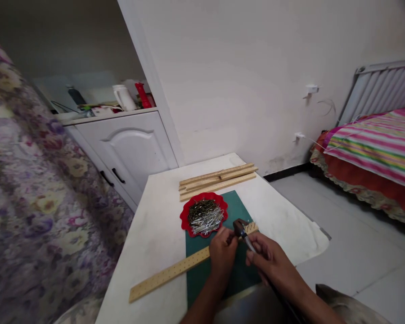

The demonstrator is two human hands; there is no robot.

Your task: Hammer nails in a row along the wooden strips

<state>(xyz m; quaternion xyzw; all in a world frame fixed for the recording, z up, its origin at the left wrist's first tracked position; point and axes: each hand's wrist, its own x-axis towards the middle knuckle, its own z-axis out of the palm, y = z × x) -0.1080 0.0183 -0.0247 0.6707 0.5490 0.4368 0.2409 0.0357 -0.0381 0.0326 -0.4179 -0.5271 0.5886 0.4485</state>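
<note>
Diagonally across the green mat (pixel 197 281), the wooden strip (pixel 170 273) lies on the tabletop (pixel 155 225), its left portion extending past the mat edge. Small dark marks run in rows along this portion; several nails (pixel 251 226) stand up from the far right end. The left hand (pixel 222 252) is positioned over the strip with its fingers bent together; whether they grip a nail cannot be told. The right hand (pixel 268 258) is clamped on the handle of the hammer (pixel 240 228), whose dark head is located just beside the left fingertips. The two hands are near each other.

Beyond the left hand, the red scalloped dish (pixel 185 215) contains loose nails, dark at the rear and silver at the front. Behind the dish, spare wooden strips (pixel 219 179) lie roughly side by side. Outward right, a bed (pixel 384 144) carries a striped cover.
</note>
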